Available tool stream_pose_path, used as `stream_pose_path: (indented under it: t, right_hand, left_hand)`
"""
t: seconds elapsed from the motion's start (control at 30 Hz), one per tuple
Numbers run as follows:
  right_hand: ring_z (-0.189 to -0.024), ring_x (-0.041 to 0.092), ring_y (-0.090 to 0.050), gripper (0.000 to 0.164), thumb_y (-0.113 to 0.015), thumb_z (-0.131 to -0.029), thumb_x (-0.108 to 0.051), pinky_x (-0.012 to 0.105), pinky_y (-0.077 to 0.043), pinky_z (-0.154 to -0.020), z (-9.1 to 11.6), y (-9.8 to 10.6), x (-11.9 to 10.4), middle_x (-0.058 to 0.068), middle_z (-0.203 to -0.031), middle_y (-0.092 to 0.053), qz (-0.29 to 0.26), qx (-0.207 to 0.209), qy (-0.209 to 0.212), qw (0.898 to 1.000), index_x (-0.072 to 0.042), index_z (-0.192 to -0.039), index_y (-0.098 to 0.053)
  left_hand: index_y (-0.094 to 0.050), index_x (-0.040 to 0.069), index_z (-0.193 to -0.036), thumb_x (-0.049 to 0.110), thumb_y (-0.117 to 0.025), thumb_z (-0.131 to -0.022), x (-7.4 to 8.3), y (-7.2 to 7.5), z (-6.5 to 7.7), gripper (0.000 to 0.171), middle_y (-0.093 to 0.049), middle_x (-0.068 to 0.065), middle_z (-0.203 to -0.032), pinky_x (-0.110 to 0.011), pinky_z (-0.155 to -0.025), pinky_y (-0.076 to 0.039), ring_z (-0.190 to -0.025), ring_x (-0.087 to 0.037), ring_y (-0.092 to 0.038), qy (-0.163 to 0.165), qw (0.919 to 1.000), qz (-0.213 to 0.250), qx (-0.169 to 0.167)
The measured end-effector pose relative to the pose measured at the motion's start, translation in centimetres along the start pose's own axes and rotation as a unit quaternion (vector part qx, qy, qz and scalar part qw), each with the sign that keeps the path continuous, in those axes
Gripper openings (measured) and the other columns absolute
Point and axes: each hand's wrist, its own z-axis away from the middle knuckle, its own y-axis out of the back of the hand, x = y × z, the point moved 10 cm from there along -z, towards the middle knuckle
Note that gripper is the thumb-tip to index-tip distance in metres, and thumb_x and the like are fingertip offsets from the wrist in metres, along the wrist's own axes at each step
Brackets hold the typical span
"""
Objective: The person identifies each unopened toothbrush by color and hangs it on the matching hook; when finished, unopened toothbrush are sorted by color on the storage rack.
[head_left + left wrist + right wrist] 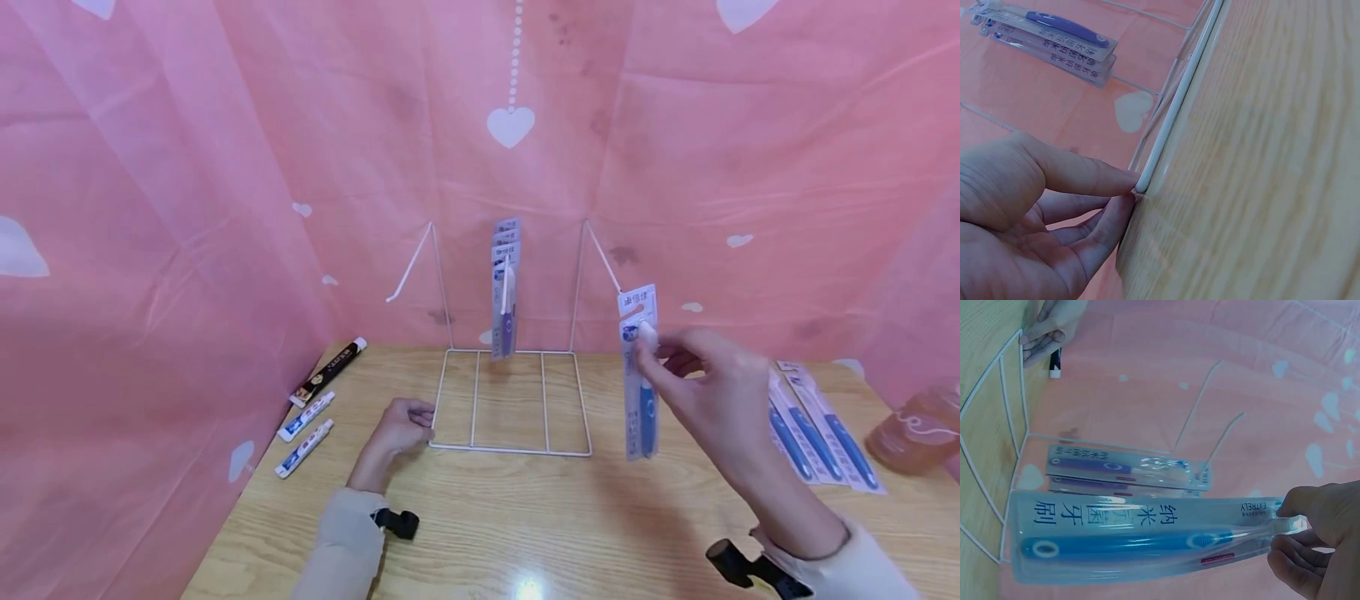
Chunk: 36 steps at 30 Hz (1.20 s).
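Note:
A white wire display rack (510, 451) stands on the wooden table. At its front left corner my left hand (397, 429) pinches the base wire (1172, 109) between thumb and fingers. My right hand (708, 383) holds a packaged blue toothbrush (647, 417) upright by the upper part of its pack, thumb and fingers near the brush head. The pack's top overlaps the tip of the rack's right hook (603, 258) in the head view. Several packaged purple toothbrushes (507, 329) hang on the middle hook. The left hook (410, 262) is bare.
Several blue toothbrush packs (825, 429) lie at the right, beside a pinkish translucent container (918, 429). On the left lie a black toothpaste tube (328, 372) and two small white-and-blue tubes (306, 417). A pink curtain (510, 183) hangs close behind the rack.

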Motion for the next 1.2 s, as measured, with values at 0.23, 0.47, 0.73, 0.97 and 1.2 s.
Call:
stream_pose_path:
  t: [0.23,0.47,0.73,0.97,1.2]
  right_hand:
    - [-0.06,0.002,-0.058,0.005,-0.078,-0.079,-0.009,0.01,-0.042,-0.055,0.0,-1.1,1.0,0.002,-0.07,-0.069,0.028,0.009,-0.02,0.999,-0.006,-0.083,-0.076]
    - [-0.057,0.012,-0.061,0.006,-0.076,-0.082,-0.011,0.006,-0.039,-0.056,-0.4,-2.2,1.5,0.003,-0.07,-0.069,0.032,-0.002,-0.026,0.999,-0.005,-0.082,-0.074]
    - [-0.058,0.02,-0.064,0.017,-0.075,-0.087,-0.02,0.011,-0.037,-0.055,-1.7,-4.5,3.7,0.006,-0.07,-0.069,0.038,-0.03,-0.08,0.996,-0.004,-0.082,-0.074]
    - [-0.058,0.021,-0.061,0.023,-0.07,-0.089,-0.021,0.016,-0.037,-0.053,-3.7,-7.0,5.9,0.01,-0.068,-0.068,0.045,-0.038,-0.101,0.993,0.0,-0.08,-0.071]
    - [-0.055,0.022,-0.053,0.02,-0.064,-0.086,-0.016,0.031,-0.035,-0.049,-6.0,-9.8,7.7,0.01,-0.063,-0.063,0.044,-0.037,-0.107,0.993,-0.004,-0.071,-0.065]
  left_hand:
    - [-0.066,-0.009,-0.113,-0.015,-0.072,-0.073,0.0,-0.1,0.0,0.041,-0.064,-0.012,-0.095,-0.032,-0.078,-0.054,-0.086,-0.023,-0.06,0.002,1.0,0.003,-0.004]
    - [-0.066,-0.009,-0.113,-0.015,-0.072,-0.072,0.0,-0.2,-0.1,0.042,-0.064,-0.011,-0.094,-0.031,-0.077,-0.054,-0.086,-0.022,-0.06,-0.001,1.0,0.004,-0.006]
    - [-0.067,-0.01,-0.111,-0.016,-0.071,-0.071,0.0,-0.1,0.0,0.04,-0.064,-0.012,-0.093,-0.031,-0.075,-0.054,-0.084,-0.021,-0.06,-0.004,1.0,0.006,-0.002]
    - [-0.067,-0.008,-0.111,-0.015,-0.071,-0.072,-0.2,-0.1,-0.1,0.039,-0.065,-0.011,-0.094,-0.032,-0.077,-0.054,-0.085,-0.021,-0.06,-0.001,1.0,0.0,-0.002]
    - [-0.067,-0.007,-0.113,-0.013,-0.072,-0.075,-0.4,-0.1,0.0,0.04,-0.064,-0.011,-0.096,-0.032,-0.078,-0.053,-0.087,-0.022,-0.06,0.011,0.9999,0.0,-0.008]
